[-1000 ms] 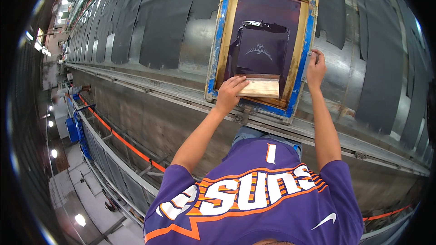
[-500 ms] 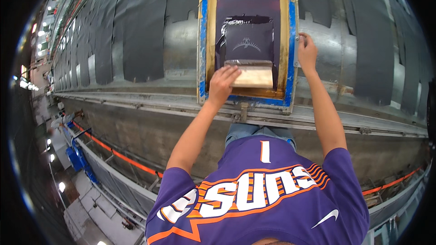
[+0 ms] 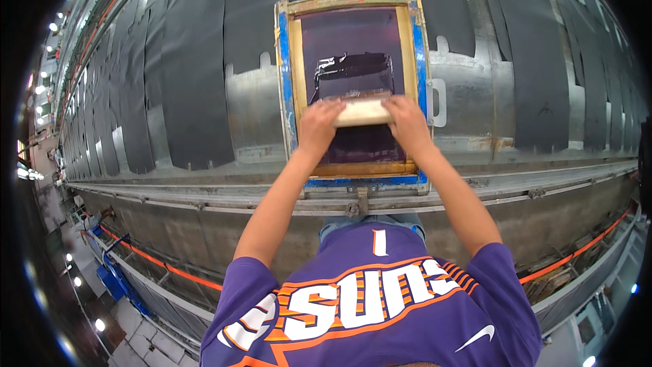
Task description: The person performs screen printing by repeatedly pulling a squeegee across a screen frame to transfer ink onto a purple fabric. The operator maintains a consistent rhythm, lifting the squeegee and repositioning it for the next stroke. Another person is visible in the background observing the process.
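Note:
A wooden-handled squeegee (image 3: 363, 113) lies crosswise on the dark mesh of a screen-printing frame (image 3: 286, 88). My left hand (image 3: 320, 126) is wrapped round its left end, and my right hand (image 3: 409, 126) grips the right end. Beyond the squeegee, glossy black ink (image 3: 360, 66) is spread in an uneven patch on the mesh. The frame has blue side rails and yellowish inner edges. The squeegee's blade is mostly hidden, and the handle is slightly blurred.
A pale metal handle (image 3: 438, 102) juts from the frame's right side. Dark fabric panels (image 3: 193, 68) lie across the long metal table on both sides, one with a small printed mark. A metal rail (image 3: 489, 187) runs along the near edge.
My right hand has left the frame's side handle and taken the squeegee's right end. The squeegee has moved farther from the frame's near edge. The whole view has shifted a little.

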A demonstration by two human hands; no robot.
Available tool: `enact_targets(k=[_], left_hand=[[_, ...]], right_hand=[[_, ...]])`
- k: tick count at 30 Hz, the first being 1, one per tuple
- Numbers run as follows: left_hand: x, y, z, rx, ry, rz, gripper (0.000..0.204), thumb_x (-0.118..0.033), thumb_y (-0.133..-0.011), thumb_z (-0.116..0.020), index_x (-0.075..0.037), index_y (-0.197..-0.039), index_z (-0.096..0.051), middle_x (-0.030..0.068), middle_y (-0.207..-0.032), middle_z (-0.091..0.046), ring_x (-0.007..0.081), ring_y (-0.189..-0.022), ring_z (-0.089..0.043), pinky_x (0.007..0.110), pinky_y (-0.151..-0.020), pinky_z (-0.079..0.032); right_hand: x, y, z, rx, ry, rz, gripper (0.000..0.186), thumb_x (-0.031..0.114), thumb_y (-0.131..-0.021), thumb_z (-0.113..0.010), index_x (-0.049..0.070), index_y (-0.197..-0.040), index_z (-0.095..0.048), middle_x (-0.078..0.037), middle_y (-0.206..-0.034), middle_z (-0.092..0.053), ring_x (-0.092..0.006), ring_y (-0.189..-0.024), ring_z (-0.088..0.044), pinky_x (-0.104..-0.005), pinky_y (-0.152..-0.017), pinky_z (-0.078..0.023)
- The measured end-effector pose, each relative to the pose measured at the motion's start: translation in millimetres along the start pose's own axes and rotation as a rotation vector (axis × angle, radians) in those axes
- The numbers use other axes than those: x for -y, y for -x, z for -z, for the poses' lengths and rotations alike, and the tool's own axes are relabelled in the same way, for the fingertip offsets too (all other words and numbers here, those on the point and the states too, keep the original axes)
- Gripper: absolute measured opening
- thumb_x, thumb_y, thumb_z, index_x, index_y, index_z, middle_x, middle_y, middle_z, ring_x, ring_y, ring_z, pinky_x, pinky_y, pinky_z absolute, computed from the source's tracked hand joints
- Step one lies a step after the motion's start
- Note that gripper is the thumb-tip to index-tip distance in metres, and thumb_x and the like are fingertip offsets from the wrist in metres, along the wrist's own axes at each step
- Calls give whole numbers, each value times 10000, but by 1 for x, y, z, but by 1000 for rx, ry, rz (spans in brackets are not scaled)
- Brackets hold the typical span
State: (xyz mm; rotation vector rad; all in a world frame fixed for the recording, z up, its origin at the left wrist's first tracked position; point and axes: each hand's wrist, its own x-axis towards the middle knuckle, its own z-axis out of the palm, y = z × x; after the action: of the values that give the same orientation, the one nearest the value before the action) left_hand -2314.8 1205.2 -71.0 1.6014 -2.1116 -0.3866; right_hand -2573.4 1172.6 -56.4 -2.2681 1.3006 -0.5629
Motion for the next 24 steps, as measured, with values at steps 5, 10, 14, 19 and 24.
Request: enact_targets(k=[5,10,14,19,24], left_hand=[[-22,24,18,45,23,-15,557,158,-701,-615,-127,-1161,-749,49,-1221,-727,278,-1130,-668,393,-992,-540],[17,-74,24,-41,61,50,432,110,-724,-656,-110,-1078,-771,100,-1099,-753,292,-1047,-699,400,-920,-567],[22,-93,13,17,19,21,424,94,-724,-658,-104,-1083,-769,107,-1097,-751,301,-1035,-698,406,-914,-563],[-13,3,0,37,36,-33,350,89,-797,-609,-71,-1065,-769,134,-1039,-751,305,-957,-710,412,-872,-565],[-47,66,15,74,32,34,478,87,-686,-666,-54,-1139,-726,108,-1210,-719,305,-1172,-642,410,-1022,-518]], right_hand=[[26,35,14,27,-61,-72,496,-77,-692,-731,18,-1176,-672,-146,-1181,-646,-343,-1156,-589,-420,-1012,-491],[-19,-69,23,-89,-78,8,363,-54,-782,-675,19,-1137,-689,-159,-1165,-683,-362,-1132,-617,-436,-1008,-499],[-33,-75,19,-72,-85,-40,346,-51,-783,-668,14,-1122,-684,-159,-1146,-689,-368,-1117,-621,-442,-990,-503],[2,31,10,-31,-78,-42,389,-77,-749,-653,10,-1127,-673,-164,-1142,-681,-360,-1101,-622,-440,-980,-506],[24,66,40,47,-170,62,466,145,-809,-800,14,-1231,-652,-177,-1241,-650,-372,-1170,-593,-477,-1038,-461]])
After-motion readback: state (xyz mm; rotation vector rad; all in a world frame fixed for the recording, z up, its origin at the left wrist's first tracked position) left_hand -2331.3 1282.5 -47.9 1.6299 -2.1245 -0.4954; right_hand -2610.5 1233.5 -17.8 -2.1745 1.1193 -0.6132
